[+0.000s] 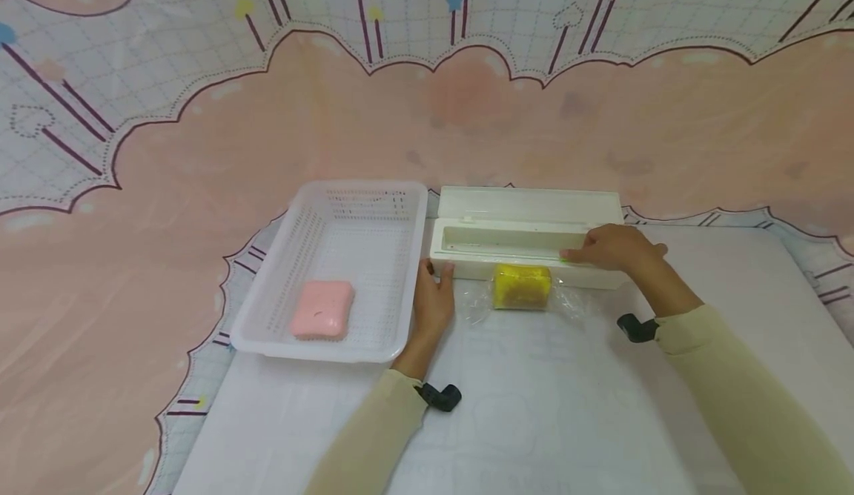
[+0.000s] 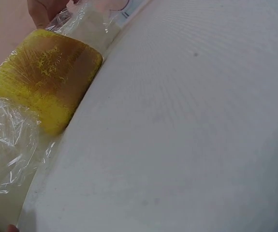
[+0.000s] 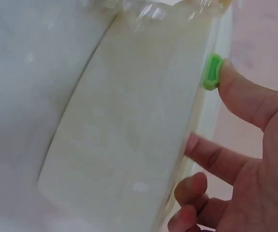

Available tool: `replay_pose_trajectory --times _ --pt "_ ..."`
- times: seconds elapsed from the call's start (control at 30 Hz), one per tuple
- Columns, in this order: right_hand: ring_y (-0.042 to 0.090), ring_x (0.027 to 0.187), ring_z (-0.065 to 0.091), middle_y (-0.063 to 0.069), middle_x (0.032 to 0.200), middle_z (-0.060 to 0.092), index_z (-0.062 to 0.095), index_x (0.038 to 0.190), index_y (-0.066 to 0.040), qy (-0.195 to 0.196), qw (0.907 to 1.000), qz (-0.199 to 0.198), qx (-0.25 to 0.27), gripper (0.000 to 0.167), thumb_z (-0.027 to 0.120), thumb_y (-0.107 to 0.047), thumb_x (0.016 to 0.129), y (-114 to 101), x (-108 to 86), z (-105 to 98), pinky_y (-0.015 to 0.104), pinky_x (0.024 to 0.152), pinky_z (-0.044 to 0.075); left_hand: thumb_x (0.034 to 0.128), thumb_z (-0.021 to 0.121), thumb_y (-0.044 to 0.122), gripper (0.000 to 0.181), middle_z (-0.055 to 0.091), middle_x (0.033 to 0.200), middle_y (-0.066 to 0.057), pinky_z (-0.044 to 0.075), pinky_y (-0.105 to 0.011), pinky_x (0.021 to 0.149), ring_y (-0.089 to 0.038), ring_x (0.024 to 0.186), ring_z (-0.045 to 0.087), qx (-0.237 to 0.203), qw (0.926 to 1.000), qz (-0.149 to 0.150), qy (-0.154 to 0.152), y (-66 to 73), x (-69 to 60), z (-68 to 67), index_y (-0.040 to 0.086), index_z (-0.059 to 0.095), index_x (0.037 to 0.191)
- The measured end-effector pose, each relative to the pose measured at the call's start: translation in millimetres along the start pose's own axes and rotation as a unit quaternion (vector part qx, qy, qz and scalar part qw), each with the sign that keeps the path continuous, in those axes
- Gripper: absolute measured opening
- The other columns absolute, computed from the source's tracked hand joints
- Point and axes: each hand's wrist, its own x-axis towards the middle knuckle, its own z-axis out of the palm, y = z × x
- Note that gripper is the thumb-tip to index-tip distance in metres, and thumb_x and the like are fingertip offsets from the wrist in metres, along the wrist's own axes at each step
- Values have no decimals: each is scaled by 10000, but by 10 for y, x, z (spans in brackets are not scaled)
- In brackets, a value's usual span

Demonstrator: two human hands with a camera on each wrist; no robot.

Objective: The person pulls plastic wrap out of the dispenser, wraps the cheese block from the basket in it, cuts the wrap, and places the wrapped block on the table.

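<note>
A long cream-white box (image 1: 467, 265), like a cling film dispenser, lies with its lid (image 1: 530, 204) raised. My left hand (image 1: 434, 302) holds the box's left end, thumb at the front. My right hand (image 1: 617, 247) is at the right end. In the right wrist view, its thumb presses a small green slide cutter (image 3: 213, 72) on the box's edge, while the index finger touches the box lower down. A yellow block (image 1: 523, 287), wrapped in clear film with loose ends (image 2: 13, 140), rests against the box's front; its kind cannot be told.
A white perforated plastic basket (image 1: 327, 353) stands left of the box, close beside my left hand. Inside it lies a pink square item (image 1: 322, 310) with a smile mark. White cloth covers the table (image 1: 534, 421), and a patterned fabric (image 1: 373, 124) spreads behind.
</note>
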Motion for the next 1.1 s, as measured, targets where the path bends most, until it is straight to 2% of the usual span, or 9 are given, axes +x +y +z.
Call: replay_pose_trajectory --times 0.13,0.23,0.33,0.4,0.47,0.8,0.93,1.0,1.1 --pt "610 1259 451 319 1428 493 651 1230 -48 -26 9999 25 117 781 564 -746 892 155 -39 -30 949 892 154 1064 542 307 404 606 1302 -229 488 -435 905 -268 997 583 15 10000 -11 23 -4 0 1 11 493 1335" --pt "528 1119 520 299 1320 524 618 1174 -63 107 9996 98 260 710 605 -712 887 240 -69 -39 915 885 268 1065 537 315 409 606 1290 -219 489 -423 877 -260 973 583 42 10000 -30 -5 1 -2 5 13 490 1337" --pt "392 932 535 222 1063 560 535 1112 -44 250 9987 58 432 651 658 -643 889 307 -89 -45 651 790 476 1064 534 333 424 607 1289 -213 484 -404 863 -246 958 577 37 10000 -73 -29 10 0 2 16 488 1342" --pt "321 842 503 150 916 517 479 1060 -40 323 9980 41 539 619 689 -596 887 354 -102 -55 466 679 452 1063 533 340 432 608 1292 -214 484 -401 858 -244 950 576 27 9999 -97 -43 9 0 -1 16 488 1345" --pt "292 805 485 120 856 486 448 1036 -25 361 9974 16 623 615 710 -562 888 417 -114 -70 365 625 402 1063 532 346 437 606 1301 -212 484 -400 863 -241 955 574 10 9999 -127 -63 7 0 -4 18 484 1349" --pt "355 863 511 191 950 551 496 1059 8 416 9970 50 647 580 731 -495 890 710 -148 -164 376 628 438 1061 538 343 430 607 1288 -225 486 -417 866 -257 943 569 -17 10000 -46 11 -15 6 -2 13 493 1334" --pt "360 924 511 218 1039 553 505 1117 -1 420 9936 44 1052 541 697 -472 930 709 -160 -84 371 657 458 1062 544 326 437 597 1310 -232 483 -455 943 -290 1040 586 -72 10000 -55 27 -2 12 -13 -9 489 1337" --pt "341 910 519 215 1043 553 504 1152 -5 703 9897 -43 1247 514 672 -450 958 686 -187 -3 355 647 456 1069 525 330 451 581 1357 -228 450 -484 1053 -318 1198 576 -185 9997 -169 -17 28 9 -19 -12 481 1359" --pt "295 828 532 184 976 570 517 1167 -15 1506 9782 -280 1404 467 613 -440 1000 559 -298 145 321 598 440 1075 477 343 478 558 1412 -210 370 -489 1167 -319 1354 509 -592 9975 -381 -81 109 -15 -28 -7 465 1401"
